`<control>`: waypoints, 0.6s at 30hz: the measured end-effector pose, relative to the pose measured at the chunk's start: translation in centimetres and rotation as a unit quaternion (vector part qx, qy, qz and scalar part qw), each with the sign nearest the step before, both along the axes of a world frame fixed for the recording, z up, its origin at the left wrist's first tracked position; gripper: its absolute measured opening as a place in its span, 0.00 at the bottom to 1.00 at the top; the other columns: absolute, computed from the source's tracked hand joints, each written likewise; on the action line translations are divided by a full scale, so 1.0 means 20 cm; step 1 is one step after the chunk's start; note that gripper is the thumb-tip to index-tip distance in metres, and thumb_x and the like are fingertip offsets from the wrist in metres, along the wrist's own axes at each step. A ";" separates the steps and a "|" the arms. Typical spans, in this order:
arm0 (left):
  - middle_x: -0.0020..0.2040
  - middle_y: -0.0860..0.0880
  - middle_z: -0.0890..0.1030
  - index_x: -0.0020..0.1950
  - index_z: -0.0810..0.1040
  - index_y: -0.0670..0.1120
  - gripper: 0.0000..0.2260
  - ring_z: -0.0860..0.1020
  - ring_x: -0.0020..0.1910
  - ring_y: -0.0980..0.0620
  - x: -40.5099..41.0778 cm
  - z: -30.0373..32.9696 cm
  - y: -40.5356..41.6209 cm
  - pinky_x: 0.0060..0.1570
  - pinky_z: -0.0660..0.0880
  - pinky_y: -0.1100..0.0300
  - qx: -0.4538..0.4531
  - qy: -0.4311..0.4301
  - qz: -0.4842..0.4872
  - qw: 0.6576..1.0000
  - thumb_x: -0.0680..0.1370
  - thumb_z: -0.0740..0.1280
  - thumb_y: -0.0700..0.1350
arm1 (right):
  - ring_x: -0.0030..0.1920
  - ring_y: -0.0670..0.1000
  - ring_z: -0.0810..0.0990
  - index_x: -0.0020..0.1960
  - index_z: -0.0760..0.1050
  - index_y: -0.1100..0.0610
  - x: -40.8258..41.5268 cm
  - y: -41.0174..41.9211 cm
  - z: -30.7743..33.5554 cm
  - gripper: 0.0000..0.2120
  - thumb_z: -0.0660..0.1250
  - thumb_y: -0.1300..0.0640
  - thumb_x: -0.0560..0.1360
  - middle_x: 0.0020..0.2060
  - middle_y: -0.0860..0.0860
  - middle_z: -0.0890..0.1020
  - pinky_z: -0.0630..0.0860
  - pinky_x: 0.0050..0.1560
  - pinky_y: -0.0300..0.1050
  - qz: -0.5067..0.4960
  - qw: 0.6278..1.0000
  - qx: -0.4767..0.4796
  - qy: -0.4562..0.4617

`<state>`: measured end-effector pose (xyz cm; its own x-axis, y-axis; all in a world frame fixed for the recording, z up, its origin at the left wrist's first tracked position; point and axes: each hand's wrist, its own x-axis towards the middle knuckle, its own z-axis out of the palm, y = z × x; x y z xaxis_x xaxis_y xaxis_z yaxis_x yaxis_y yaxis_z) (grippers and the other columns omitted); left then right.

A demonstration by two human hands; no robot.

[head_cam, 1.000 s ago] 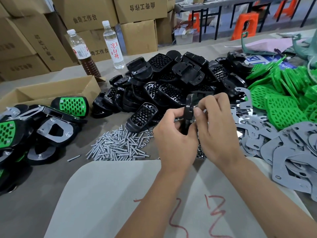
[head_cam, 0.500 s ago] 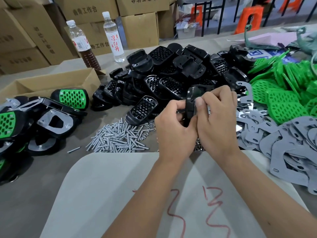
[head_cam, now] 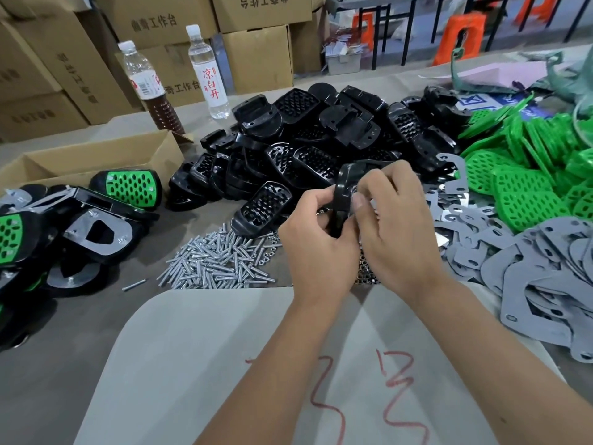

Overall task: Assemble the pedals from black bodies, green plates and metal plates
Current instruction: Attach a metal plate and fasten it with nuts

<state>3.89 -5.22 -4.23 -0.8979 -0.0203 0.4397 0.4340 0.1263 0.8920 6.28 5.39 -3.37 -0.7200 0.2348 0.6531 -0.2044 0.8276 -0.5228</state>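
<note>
Both hands hold one black pedal body [head_cam: 341, 191] on edge above the table's middle. My left hand [head_cam: 316, 239] grips its lower near side, and my right hand [head_cam: 394, 223] curls over its right face with the thumb on the rim. What lies on the hidden face cannot be told. Behind them rises a heap of black bodies [head_cam: 321, 139]. Green plates [head_cam: 526, 184] are piled at the right, grey metal plates [head_cam: 539, 271] at the near right. Finished pedals [head_cam: 96, 229] with green faces lie at the left.
A pile of silver screws [head_cam: 218, 261] lies left of my hands, with small nuts [head_cam: 365, 274] under them. A pale board [head_cam: 199, 364] with red marks covers the near table. An open carton [head_cam: 83, 162] and two bottles [head_cam: 208, 69] stand at the back left.
The hands with the black body have stayed nearly in place, shifting slightly up. My fingers have shifted a little on the body.
</note>
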 end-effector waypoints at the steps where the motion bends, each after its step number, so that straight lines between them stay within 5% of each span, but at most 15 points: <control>1: 0.42 0.55 0.86 0.54 0.82 0.47 0.09 0.86 0.40 0.56 0.00 0.00 0.00 0.42 0.83 0.50 0.001 -0.003 0.002 1.000 0.76 0.76 0.40 | 0.51 0.54 0.69 0.48 0.71 0.58 -0.01 -0.01 0.00 0.08 0.57 0.56 0.83 0.49 0.52 0.71 0.67 0.46 0.45 -0.006 1.000 0.018 0.004; 8: 0.45 0.53 0.86 0.56 0.81 0.48 0.11 0.85 0.45 0.53 0.02 0.02 0.03 0.45 0.82 0.48 -0.055 0.011 -0.051 0.997 0.75 0.76 0.41 | 0.43 0.52 0.69 0.39 0.67 0.56 -0.01 0.00 -0.03 0.14 0.60 0.60 0.84 0.41 0.49 0.69 0.63 0.45 0.43 -0.055 0.991 -0.104 0.067; 14: 0.47 0.52 0.85 0.56 0.80 0.47 0.12 0.85 0.46 0.49 0.01 0.00 0.03 0.46 0.81 0.46 -0.067 0.027 -0.041 0.997 0.75 0.75 0.38 | 0.30 0.50 0.66 0.31 0.61 0.54 -0.01 0.02 0.00 0.25 0.59 0.55 0.86 0.28 0.48 0.67 0.61 0.34 0.46 -0.052 0.993 -0.096 0.034; 18: 0.46 0.53 0.85 0.55 0.80 0.47 0.10 0.84 0.44 0.51 0.01 0.00 0.03 0.44 0.81 0.48 -0.048 0.023 -0.013 0.998 0.76 0.76 0.40 | 0.36 0.54 0.71 0.41 0.67 0.56 0.01 0.03 0.01 0.16 0.54 0.52 0.86 0.34 0.48 0.73 0.66 0.38 0.52 -0.020 0.999 -0.036 -0.010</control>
